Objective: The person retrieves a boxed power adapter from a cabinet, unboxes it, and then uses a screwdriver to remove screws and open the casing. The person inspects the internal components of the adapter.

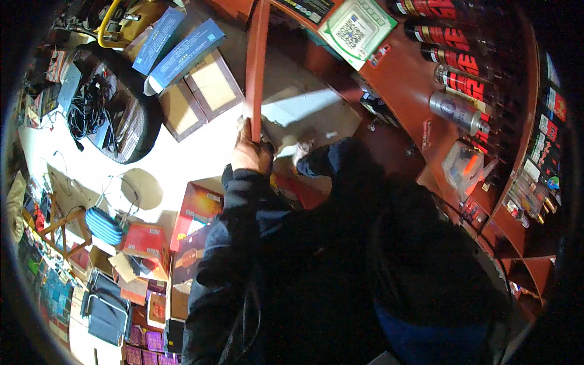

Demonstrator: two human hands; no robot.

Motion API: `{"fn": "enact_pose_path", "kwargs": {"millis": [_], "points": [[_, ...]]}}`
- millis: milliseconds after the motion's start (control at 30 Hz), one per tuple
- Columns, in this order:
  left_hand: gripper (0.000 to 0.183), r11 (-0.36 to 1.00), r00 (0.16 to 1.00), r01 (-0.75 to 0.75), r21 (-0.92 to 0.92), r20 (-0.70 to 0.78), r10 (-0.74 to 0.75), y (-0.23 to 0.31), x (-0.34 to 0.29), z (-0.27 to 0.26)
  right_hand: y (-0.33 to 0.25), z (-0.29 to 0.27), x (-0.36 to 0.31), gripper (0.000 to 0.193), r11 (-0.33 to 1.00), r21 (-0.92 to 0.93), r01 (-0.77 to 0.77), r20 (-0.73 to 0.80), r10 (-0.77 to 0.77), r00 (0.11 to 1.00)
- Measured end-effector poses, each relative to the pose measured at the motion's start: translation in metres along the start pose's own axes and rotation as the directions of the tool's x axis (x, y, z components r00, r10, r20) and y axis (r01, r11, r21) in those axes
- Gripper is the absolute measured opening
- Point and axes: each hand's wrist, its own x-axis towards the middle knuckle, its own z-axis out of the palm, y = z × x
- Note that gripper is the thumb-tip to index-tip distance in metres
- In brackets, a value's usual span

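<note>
The reddish-brown shelving (398,82) looms biggest, over on the person's right, lined with dark, red-marked bottles (447,58). Next is the narrow wooden board (258,67), its long axis running straight out ahead from the left hand (252,157), the nearer of the 2. That hand's fingers look closed around the near end. The board seems straight and flat, warm red-brown, brighter toward the grip. The right hand (302,151) sits apart, near that end; I can't tell how open it is or what it holds.

Left hand (252,156) curled in a grip, dark-sleeved left arm (220,252) outstretched; right hand (302,152) nearby, indistinct.
</note>
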Motion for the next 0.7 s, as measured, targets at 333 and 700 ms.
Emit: {"fn": "enact_pose_path", "kwargs": {"millis": [333,700], "points": [[0.111,0.888,0.889,-0.382,-0.255,0.164,0.429,-0.002,0.02,-0.033,-0.203,-0.019,0.15,0.044,0.865,0.239,0.441,-0.372,-0.338,0.865],[0.12,0.83,0.888,-0.388,-0.401,0.08,0.454,-0.006,0.029,-0.025,-0.287,0.072,0.267,0.056,0.682,-0.13,0.72,-0.442,-0.689,0.574]]}}
